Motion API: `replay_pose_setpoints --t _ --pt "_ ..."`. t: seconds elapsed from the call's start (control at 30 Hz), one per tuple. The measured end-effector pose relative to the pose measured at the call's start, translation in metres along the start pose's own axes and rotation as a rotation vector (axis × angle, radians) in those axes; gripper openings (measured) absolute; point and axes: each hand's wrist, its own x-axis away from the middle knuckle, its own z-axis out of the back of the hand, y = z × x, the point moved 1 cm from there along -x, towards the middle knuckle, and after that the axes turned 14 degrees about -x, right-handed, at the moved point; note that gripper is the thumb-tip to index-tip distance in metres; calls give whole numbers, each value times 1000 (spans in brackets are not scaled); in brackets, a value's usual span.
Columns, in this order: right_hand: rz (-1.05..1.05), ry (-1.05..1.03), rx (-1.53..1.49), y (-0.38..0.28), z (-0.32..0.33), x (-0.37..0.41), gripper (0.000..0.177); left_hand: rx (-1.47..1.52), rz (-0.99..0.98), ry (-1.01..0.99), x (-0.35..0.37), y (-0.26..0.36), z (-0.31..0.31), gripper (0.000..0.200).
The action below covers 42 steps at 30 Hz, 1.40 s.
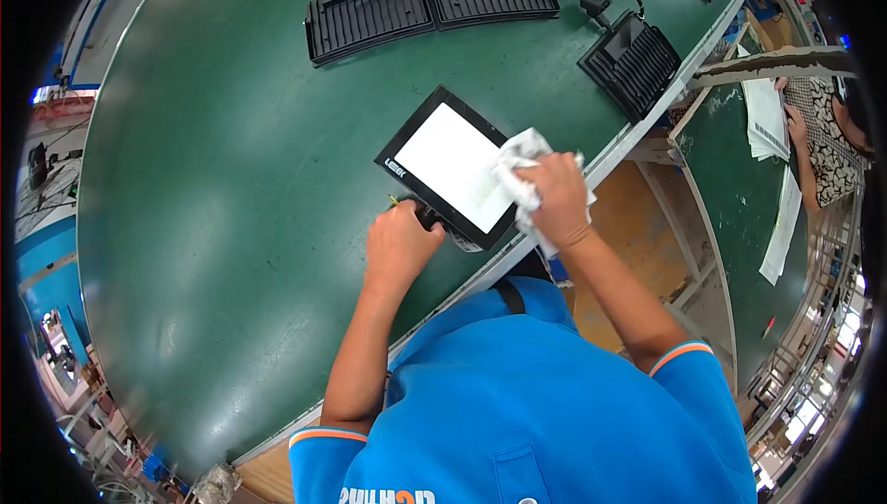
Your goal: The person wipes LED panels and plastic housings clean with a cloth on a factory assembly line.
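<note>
In the head view, your left hand [402,245] is curled into a closed grip on a small black fitting at the near edge of the panel [443,157], holding it steady. The panel is a flat black frame around a bright white face. It lies on the green desk [231,181] close to the desk's front edge, turned so one corner points toward you.

Your right hand [554,197] has its fingers bunched around a crumpled white cloth [519,157] and presses it onto the panel's right-hand corner. The cloth covers part of the white face and the frame there, and some of it spills out past your knuckles.

Farther back on the desk, well apart from the panel, a row of black ribbed housings [370,14] lies side by side. One more housing [637,62] sits near the desk's right edge with a small round black part just beside it.

Off to the right, at a second desk [739,190], another person's arm [804,148] rests beside a stack of white papers [765,116].
</note>
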Motion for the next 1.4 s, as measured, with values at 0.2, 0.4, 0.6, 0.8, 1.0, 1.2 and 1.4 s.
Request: replay_pose_setpoints --t 0.2,0.4,0.6,0.8,1.0,1.2,1.4 --pt "90 -54 -169 -50 -42 14 26 -25 -4 27 -4 -3 -6 29" --pt "-78 37 -9 11 -24 -48 31 -29 -15 18 -2 -3 -5 28" --pt "210 -125 -213 -39 -77 -61 15 -22 -5 2 -2 -4 -3 30" --pt "-1 16 -1 25 -72 -118 20 25 33 56 2 -5 -8 28" --pt "312 -197 -302 -52 -93 -73 9 70 -21 54 6 -12 -11 27" --pt "62 -76 -166 43 -53 -150 31 -10 63 70 25 -42 13 26" --pt "-228 -198 -582 33 -30 -125 27 -30 284 -118 86 -174 27 37"
